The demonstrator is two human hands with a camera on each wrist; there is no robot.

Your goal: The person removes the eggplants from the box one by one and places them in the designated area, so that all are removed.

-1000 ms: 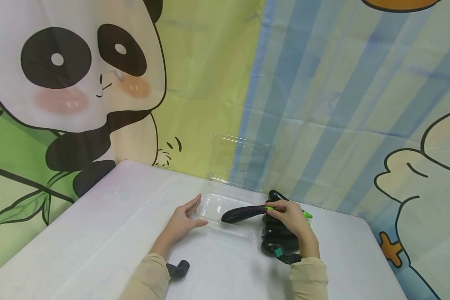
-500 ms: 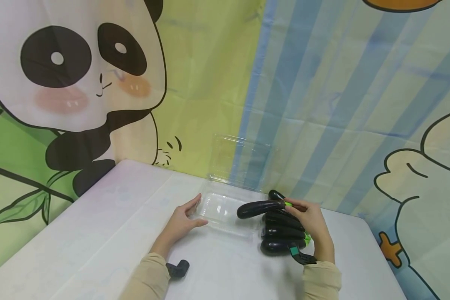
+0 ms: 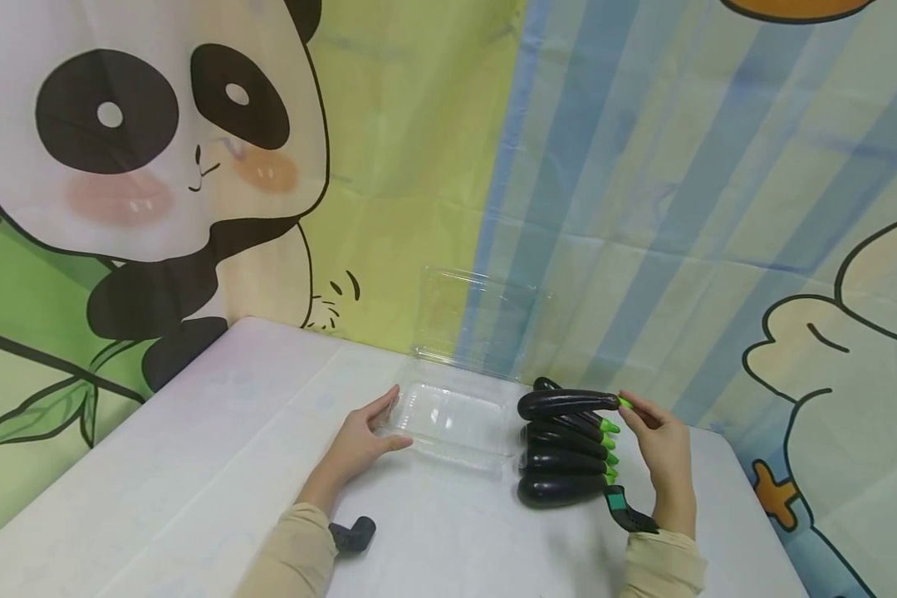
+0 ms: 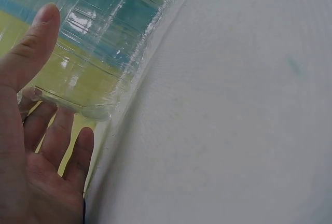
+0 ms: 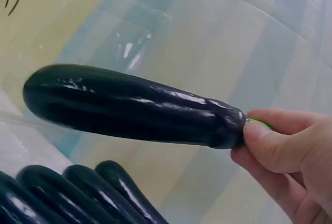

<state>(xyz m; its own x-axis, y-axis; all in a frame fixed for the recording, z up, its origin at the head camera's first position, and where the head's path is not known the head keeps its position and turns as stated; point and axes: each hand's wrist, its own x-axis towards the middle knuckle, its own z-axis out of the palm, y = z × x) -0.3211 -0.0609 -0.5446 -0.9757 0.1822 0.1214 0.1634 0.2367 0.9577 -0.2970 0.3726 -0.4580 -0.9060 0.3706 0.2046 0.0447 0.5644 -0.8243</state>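
Note:
A dark purple eggplant (image 3: 568,404) hangs level above the other eggplants. My right hand (image 3: 659,432) pinches it by its green stem end, thumb against fingers, as the right wrist view also shows. Beneath it lie several more eggplants (image 3: 562,490), side by side in a row with stems to the right. Left of the row stands a clear plastic container (image 3: 448,419) with its hinged lid (image 3: 478,320) raised at the back. My left hand (image 3: 362,440) holds the container's left end; in the left wrist view the thumb (image 4: 44,32) lies along its side.
The white table (image 3: 217,465) extends left, right and in front of the container. Close behind it hangs a cloth backdrop (image 3: 643,208) with a panda print. A dark wrist mount (image 3: 355,536) juts from the left wrist, another (image 3: 631,515) from the right.
My right hand has carried the eggplant from over the container rightward and slightly up, over the row. Its stem end and the row now show more fully. The left hand and container stay put.

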